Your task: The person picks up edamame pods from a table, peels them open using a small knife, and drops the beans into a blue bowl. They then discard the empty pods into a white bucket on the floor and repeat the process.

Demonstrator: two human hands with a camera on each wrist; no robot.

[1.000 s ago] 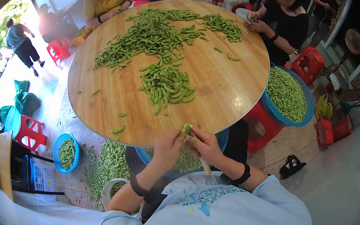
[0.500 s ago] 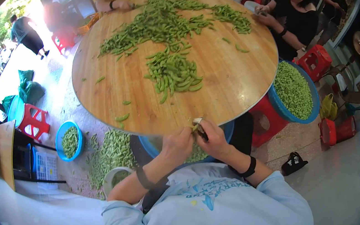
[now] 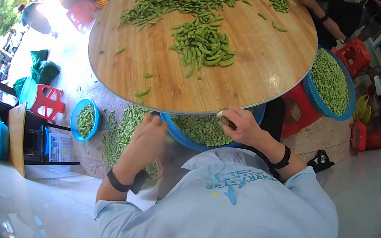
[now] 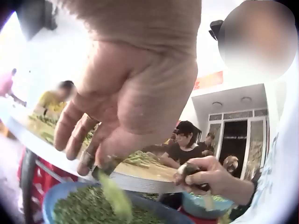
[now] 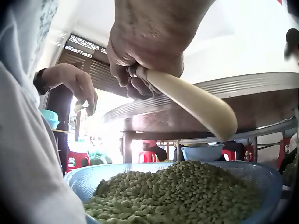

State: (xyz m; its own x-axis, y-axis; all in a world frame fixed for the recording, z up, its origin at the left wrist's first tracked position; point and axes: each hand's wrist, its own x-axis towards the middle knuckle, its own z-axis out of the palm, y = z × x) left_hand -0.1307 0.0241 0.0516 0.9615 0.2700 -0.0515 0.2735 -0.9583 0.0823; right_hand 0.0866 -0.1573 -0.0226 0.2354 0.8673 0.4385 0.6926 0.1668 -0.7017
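Observation:
My left hand (image 3: 147, 137) is out to the left, beside the table edge and near the heap of pods (image 3: 128, 127) on the floor. A blurred green bean pod (image 4: 114, 196) shows at its fingertips in the left wrist view. My right hand (image 3: 242, 124) is close to the table's front edge, fingers curled round a tool whose long cream handle (image 5: 196, 102) sticks out of the fist. Its working end is mostly hidden by the fingers. Below the right hand sits a blue basin (image 5: 74, 178) of shelled green beans (image 5: 182, 191).
A round wooden table (image 3: 145, 76) bears piles of green pods (image 3: 204, 44). A second blue basin (image 3: 310, 90) of beans stands at the right beside red stools (image 3: 354, 57). A small blue basin (image 3: 96, 125) with pods is at the left. A person (image 3: 345, 9) sits across at the right.
My hands, together earlier at the table edge, have parted. The left hand has swung left with the pod; the right keeps the tool. The head view has tipped down.

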